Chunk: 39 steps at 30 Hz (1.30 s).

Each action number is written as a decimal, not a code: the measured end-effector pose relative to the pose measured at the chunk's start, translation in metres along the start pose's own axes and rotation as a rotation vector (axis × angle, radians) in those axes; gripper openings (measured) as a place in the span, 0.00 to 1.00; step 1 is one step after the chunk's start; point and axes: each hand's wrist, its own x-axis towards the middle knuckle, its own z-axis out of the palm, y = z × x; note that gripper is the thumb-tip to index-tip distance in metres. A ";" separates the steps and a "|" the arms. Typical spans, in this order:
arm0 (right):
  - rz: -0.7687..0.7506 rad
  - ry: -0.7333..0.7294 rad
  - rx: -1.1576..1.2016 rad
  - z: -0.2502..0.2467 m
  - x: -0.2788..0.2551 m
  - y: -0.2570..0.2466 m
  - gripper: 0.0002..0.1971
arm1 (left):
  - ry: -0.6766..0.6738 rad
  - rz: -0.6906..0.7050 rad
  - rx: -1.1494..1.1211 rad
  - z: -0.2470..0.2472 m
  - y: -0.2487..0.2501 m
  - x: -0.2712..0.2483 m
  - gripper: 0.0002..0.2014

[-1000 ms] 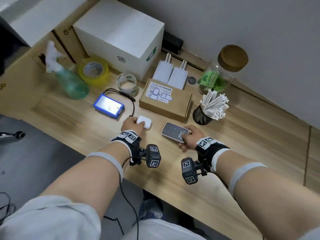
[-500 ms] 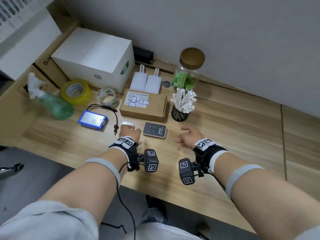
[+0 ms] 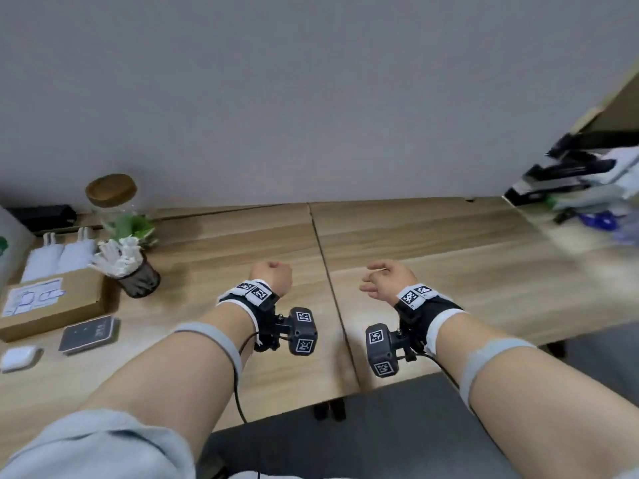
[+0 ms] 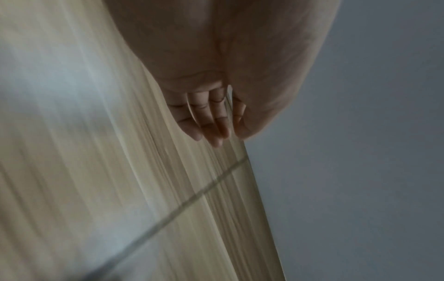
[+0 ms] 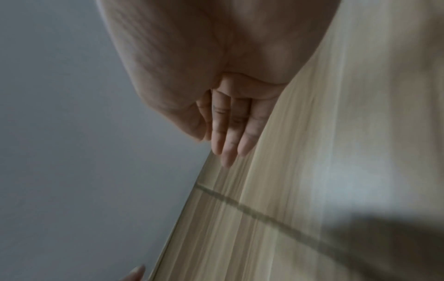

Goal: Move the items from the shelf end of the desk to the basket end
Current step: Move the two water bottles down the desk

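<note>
The items sit bunched at the 9 o'clock edge of the head view, all on the wooden table point(image 3: 432, 257): a white earbud case point(image 3: 17, 357) at the near corner, a dark flat device point(image 3: 88, 333) just beside it toward 2 o'clock, then a brown cardboard box point(image 3: 52, 305) with a printed label behind both. Two white chargers point(image 3: 58, 254) lie beyond the box, a dark mesh cup of white sticks point(image 3: 135, 274) stands at the box's 3 o'clock, and a glass jar with a wooden lid point(image 3: 112, 202) rises behind the cup near the grey wall. None of these is touched — both hands hover over the bare middle of the table, well apart from the cluster. The left hand point(image 3: 271, 274) is just left of the seam between the two table tops; its wrist view shows the fingers point(image 4: 206, 121) nearly straight, side by side, holding nothing. The right hand point(image 3: 385, 278) is just right of the seam, its fingers point(image 5: 230, 131) likewise relaxed and close together, empty. At 3 o'clock — blurred — a heap of dark and pale things point(image 3: 584, 178) rests at the far end of the table
</note>
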 end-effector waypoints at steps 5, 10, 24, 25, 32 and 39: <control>-0.009 0.263 0.085 -0.172 -0.021 0.015 0.09 | -0.349 0.086 -0.025 0.156 0.094 -0.122 0.08; -0.024 0.453 0.107 -0.288 -0.050 0.042 0.09 | -0.510 0.178 0.030 0.274 0.130 -0.165 0.04; 0.099 0.735 0.036 -0.519 -0.030 0.087 0.05 | -0.758 0.163 0.093 0.554 0.180 -0.175 0.05; 0.107 0.735 0.028 -0.536 -0.018 0.084 0.06 | -0.753 0.150 0.087 0.573 0.188 -0.170 0.05; 0.158 0.709 -0.042 -0.633 0.058 0.057 0.10 | -0.712 0.162 0.089 0.688 0.248 -0.139 0.15; 0.183 0.681 -0.016 -0.708 0.103 0.057 0.10 | -0.730 0.144 0.130 0.763 0.291 -0.140 0.14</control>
